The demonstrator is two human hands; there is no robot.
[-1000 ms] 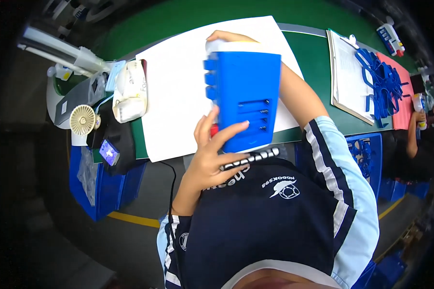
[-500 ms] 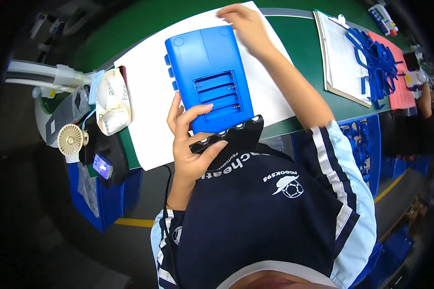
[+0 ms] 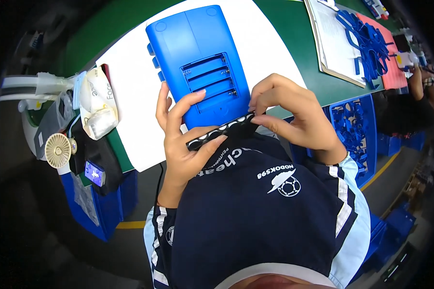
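A blue handheld device casing (image 3: 193, 48) lies back side up, its battery compartment (image 3: 210, 79) uncovered, with metal springs and several bare slots showing. Against its near end is a black pack of batteries (image 3: 226, 129), side by side, pale round ends facing up. My left hand (image 3: 183, 130) is closed on this pack between thumb and fingers, while its index finger rests on the casing by the compartment. At the pack's right end, my right hand (image 3: 294, 113) pinches with thumb and fingertips; whatever lies between those tips is mostly hidden.
White paper (image 3: 130, 139) covers part of the green table. To the left are a tissue pack (image 3: 99, 106), a small fan (image 3: 59, 150) and a purple-screened gadget (image 3: 95, 173). A clipboard (image 3: 340, 53) and blue straps (image 3: 366, 48) lie right. A blue bin (image 3: 354, 125) holds blue parts. Another person's arm (image 3: 415, 84) shows far right.
My right hand has come down from above the casing to the right end of the battery pack. In the picture, the casing and my left hand sit slightly further left and up.
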